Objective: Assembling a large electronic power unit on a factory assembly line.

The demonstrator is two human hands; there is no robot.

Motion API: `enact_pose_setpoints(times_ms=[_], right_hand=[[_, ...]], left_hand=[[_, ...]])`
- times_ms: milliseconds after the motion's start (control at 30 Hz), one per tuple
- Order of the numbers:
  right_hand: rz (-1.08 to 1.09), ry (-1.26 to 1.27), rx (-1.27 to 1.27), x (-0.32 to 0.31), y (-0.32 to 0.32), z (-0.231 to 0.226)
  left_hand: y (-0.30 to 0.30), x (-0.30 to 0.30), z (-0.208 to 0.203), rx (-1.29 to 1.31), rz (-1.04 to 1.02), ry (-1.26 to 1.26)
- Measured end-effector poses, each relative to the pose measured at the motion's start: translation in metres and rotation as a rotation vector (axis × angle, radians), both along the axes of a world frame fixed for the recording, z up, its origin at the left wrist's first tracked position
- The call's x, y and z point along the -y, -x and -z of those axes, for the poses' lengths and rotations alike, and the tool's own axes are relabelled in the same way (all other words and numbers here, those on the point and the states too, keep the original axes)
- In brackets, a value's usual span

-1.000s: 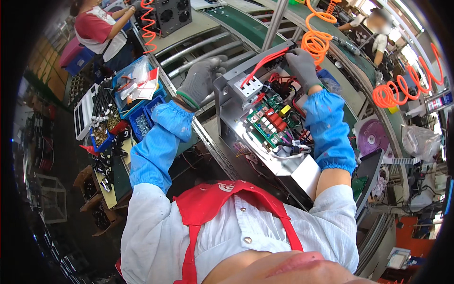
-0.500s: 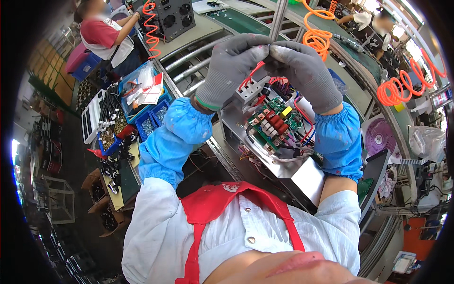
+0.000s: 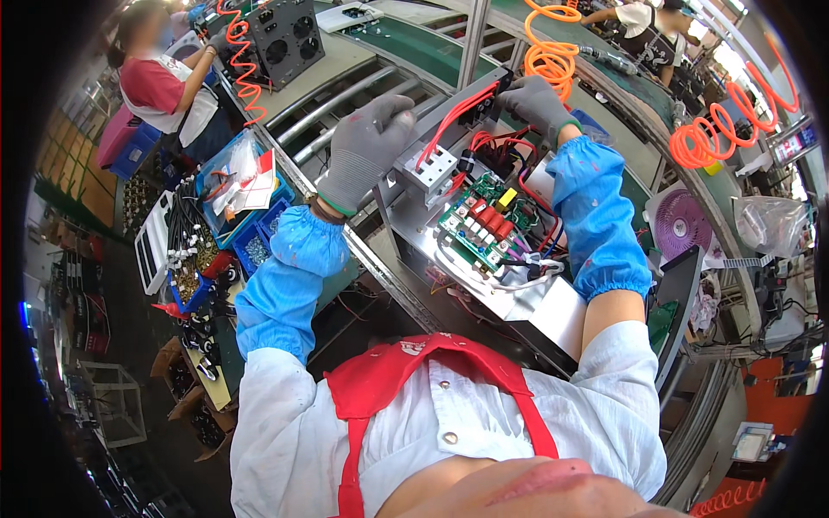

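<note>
We see the open silver metal chassis (image 3: 404, 214) right of the frame's centre, with its green circuit board (image 3: 484, 226) exposed. The thick red insulated cables (image 3: 455, 110) arch from the pale boxy terminal block (image 3: 429, 171) to the upright grey metal end panel (image 3: 413, 158). If the grey-gloved right hand (image 3: 534, 105) were to drag on those cables, we judge that the strain could loosen their ends. A small part slipping from gloved fingers could drop among the wiring and cause a short. The panel's bare edge might also snag the grey-gloved left hand (image 3: 367, 147), curled just beside it.

As for the grip, the left fingers are bent and the right fingertips are at the panel's far end; we cannot tell whether either hand is clamped on anything.

Half a second ago both hands meet above the chassis, fingertips together; now they are well apart, and we see more of the red cables.
</note>
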State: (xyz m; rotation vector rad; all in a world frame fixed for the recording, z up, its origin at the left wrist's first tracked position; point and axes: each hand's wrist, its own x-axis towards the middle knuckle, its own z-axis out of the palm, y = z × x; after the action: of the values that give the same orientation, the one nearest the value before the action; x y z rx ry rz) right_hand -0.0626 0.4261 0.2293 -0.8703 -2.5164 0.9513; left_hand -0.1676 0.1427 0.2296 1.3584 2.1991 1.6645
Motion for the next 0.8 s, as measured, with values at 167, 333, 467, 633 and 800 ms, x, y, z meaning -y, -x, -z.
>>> enact_pose_setpoints(times_ms=[167, 333, 467, 633, 800], right_hand=[[-0.011, 0.007, 0.000, 0.007, 0.008, 0.002], [-0.002, -0.205, 0.007, 0.003, 0.009, 0.014], [-0.050, 0.269, -0.067, 0.000, 0.006, 0.015], [-0.086, -0.009, -0.021, -0.006, 0.010, 0.023], [-0.349, -0.054, 0.003, -0.037, 0.008, 0.036]], left_hand=[[0.003, 0.003, 0.004, 0.079, 0.016, -0.040], [0.002, 0.000, 0.007, 0.013, -0.017, -0.053], [0.002, 0.000, 0.006, 0.070, 0.007, -0.075], [0.001, 0.002, 0.003, 0.148, 0.025, -0.042], [-0.001, -0.003, 0.005, 0.123, 0.028, -0.107]])
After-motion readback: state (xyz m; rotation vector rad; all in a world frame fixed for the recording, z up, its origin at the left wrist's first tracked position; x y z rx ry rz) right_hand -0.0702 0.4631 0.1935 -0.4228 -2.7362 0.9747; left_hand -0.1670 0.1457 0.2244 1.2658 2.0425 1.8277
